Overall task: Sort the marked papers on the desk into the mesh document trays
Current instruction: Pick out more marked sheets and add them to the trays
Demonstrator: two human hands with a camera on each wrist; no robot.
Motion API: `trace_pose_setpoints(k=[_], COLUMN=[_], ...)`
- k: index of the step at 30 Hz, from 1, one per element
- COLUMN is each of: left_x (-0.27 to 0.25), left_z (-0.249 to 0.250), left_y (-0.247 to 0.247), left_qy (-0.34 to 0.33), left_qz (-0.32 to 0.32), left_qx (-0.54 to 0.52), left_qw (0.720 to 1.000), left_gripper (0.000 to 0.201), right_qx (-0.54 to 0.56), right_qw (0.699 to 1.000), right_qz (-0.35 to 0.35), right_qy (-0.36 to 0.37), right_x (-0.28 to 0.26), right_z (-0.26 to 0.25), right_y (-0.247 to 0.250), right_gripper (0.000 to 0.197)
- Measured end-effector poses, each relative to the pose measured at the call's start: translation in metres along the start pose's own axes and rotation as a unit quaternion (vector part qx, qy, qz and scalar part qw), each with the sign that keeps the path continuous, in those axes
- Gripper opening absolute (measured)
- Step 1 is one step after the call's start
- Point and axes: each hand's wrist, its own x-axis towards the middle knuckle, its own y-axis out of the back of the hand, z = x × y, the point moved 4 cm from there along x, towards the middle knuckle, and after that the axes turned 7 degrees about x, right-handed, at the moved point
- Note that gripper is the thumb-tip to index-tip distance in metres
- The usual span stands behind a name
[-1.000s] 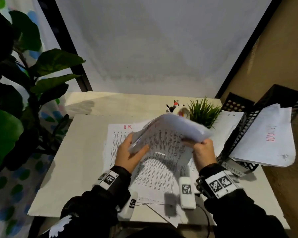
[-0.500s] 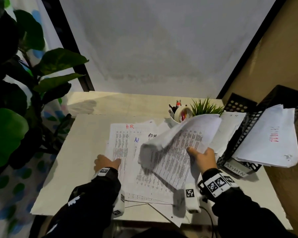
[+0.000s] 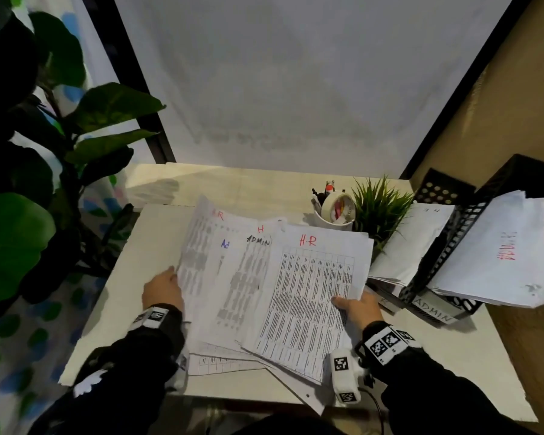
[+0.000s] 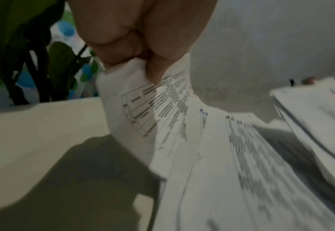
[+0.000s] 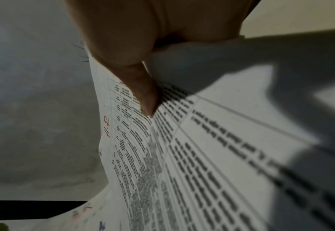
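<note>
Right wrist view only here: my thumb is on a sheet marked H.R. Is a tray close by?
Observer: Yes. A black mesh tray stands on the desk, right of the right hand gripping that H.R sheet.
Operator: Any label on it?
Observer: Its front label reads ADMIN.
Operator: And the left hand?
Observer: The left hand pinches the edge of the leftmost sheet, which curls up off the desk.
</note>
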Motion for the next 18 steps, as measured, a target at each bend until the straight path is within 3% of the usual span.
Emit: trace_pose_setpoints(k=[3,9,13,15,18], left_x=[0.011,0.021,0.01,-0.004,-0.036], left_z=[-0.001,0.021,0.055,0.076,0.101], left_y=[0.043,0.106,0.108,0.092,0.052], left_qy=[-0.016,-0.098,-0.136,-0.151,-0.167], left_qz=[0.079,0.096,0.034,-0.018,-0.114], left_qx=[-0.064,-0.262,-0.363,-0.326,-0.212], left_qw=[0.995,0.955,0.921,0.933,0.956], left_gripper=[0.024,0.014,0.018,0.005,0.008], right_qx=[0.023,0.029,0.033,0.022,0.022], right_qw=[1.0,0.999,0.999,1.0,1.0], right_qz=[0.009,0.011,-0.001,0.0,-0.003], right_qy=[-0.006,-0.01,-0.009,-0.001,0.0], right_x=[0.002,0.002,0.003,0.002,0.002], right_z=[0.001,0.001,-0.001,-0.004,-0.006], right_y=[0.001,0.0,-0.006,-0.009,-0.012], right_gripper=[0.034,0.037,0.037,0.037,0.036])
